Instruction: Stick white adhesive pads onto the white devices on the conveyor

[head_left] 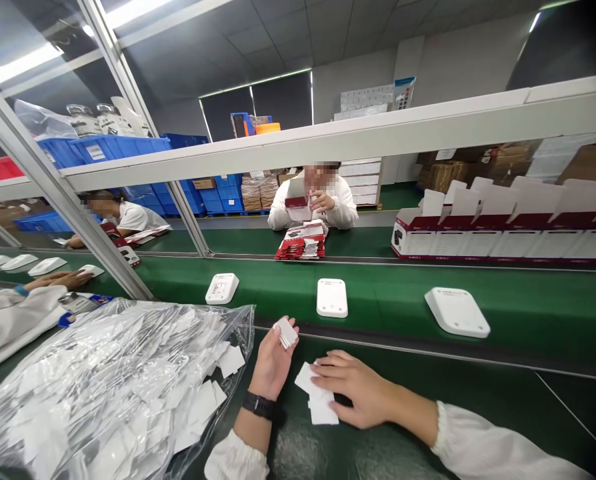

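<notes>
My left hand (272, 363) is raised above the dark green table and grips a small stack of white cards (285, 332) between thumb and fingers. A black watch sits on that wrist. My right hand (355, 388) lies flat, fingers pressing on a few loose white cards (321, 407) spread on the table. To the left, a big clear plastic bag (103, 393) spills many more white cards towards my left hand.
A green conveyor belt (388, 293) carries white flat devices (332, 297), (457, 311), (222, 288). Across it a person folds red-and-white cartons (302, 241); open boxes (508, 233) line the right. Another worker's sleeve and hand (53, 280) reach in at left.
</notes>
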Demonstrator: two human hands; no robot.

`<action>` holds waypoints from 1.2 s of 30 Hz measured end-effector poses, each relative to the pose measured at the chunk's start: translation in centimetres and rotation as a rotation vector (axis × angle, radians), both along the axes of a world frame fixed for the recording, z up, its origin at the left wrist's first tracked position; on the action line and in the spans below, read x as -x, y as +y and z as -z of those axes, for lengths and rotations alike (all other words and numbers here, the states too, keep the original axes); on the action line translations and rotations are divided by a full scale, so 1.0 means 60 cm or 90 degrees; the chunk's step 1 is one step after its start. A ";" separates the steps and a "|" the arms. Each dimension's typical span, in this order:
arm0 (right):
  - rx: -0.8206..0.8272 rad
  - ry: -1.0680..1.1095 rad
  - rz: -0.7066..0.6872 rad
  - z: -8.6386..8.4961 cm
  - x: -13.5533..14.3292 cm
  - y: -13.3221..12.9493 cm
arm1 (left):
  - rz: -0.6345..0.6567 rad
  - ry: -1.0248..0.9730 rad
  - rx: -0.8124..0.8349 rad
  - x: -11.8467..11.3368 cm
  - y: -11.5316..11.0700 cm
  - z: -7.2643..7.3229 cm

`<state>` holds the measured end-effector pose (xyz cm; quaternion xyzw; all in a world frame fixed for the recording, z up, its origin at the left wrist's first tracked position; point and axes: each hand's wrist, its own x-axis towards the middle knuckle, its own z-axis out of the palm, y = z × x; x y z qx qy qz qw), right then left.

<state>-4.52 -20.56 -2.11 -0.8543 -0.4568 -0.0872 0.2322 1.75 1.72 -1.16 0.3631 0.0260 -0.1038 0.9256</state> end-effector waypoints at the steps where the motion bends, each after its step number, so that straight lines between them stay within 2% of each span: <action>1: -0.006 -0.006 -0.004 0.001 0.004 0.000 | 0.003 0.001 -0.001 0.000 -0.001 0.001; 4: -0.077 -0.042 0.018 0.009 -0.005 -0.005 | 0.010 -0.002 -0.009 0.001 -0.003 0.004; 7: -0.195 -0.048 0.081 0.019 -0.019 -0.011 | 0.013 -0.010 -0.020 0.000 -0.003 0.007; 9: -0.273 -0.004 0.137 0.020 -0.024 -0.010 | 0.014 -0.017 -0.024 0.000 -0.003 0.007; 11: -0.392 0.110 0.213 0.015 -0.028 -0.001 | 0.014 -0.036 -0.037 0.003 -0.006 0.004; 13: -0.553 0.298 0.265 0.004 -0.034 0.013 | 0.018 -0.085 -0.081 0.009 -0.013 -0.001; 14: -0.630 0.411 0.262 -0.003 -0.037 0.021 | 0.024 -0.118 -0.114 0.014 -0.017 -0.004; 16: -0.746 0.614 0.199 -0.015 -0.043 0.035 | 0.037 -0.183 -0.183 0.023 -0.026 -0.010; 18: -0.793 0.752 0.122 -0.025 -0.046 0.044 | 0.041 -0.225 -0.227 0.032 -0.034 -0.012; 22: -0.772 0.831 0.073 -0.031 -0.046 0.051 | 0.014 -0.284 -0.283 0.039 -0.041 -0.009; 28: -0.738 0.805 0.109 -0.015 -0.048 0.060 | 0.008 -0.310 -0.382 0.037 -0.046 -0.001; 30: -0.703 0.749 0.140 -0.009 -0.049 0.062 | 0.004 -0.303 -0.424 0.036 -0.047 0.003; 33: -0.588 0.569 0.187 -0.002 -0.047 0.062 | -0.009 -0.301 -0.489 0.034 -0.047 0.010; 36: -0.536 0.469 0.187 0.001 -0.041 0.059 | 0.002 -0.300 -0.508 0.032 -0.045 0.012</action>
